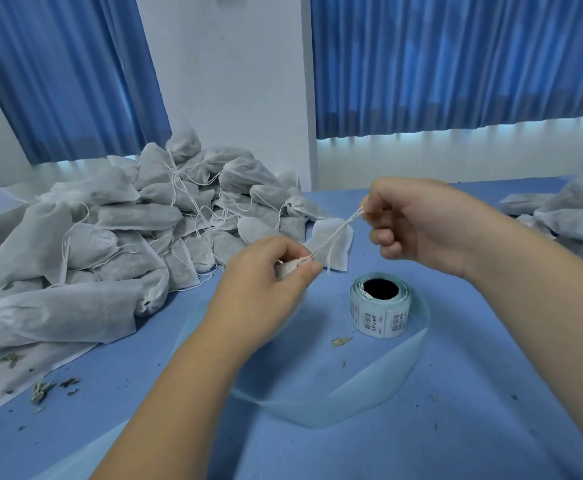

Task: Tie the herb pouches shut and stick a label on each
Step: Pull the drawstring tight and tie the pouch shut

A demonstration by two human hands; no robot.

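My left hand [265, 282] grips the gathered neck of a small white herb pouch [288, 268], most of it hidden under my fingers. The pouch's white drawstring [331, 233] runs taut up and to the right to my right hand [418, 220], which pinches its ends between thumb and fingertips. A roll of barcode labels [380, 308] stands on the blue table just below and between my hands. Its bare pale-blue backing strip [369, 393] curls away in a loop toward me.
A big heap of white herb pouches [110, 237] with loose strings fills the left of the table. A smaller pile of pouches [570, 216] lies at the far right. Dried herb crumbs [44, 389] are scattered on the blue tablecloth [473, 375]. Blue curtains hang behind.
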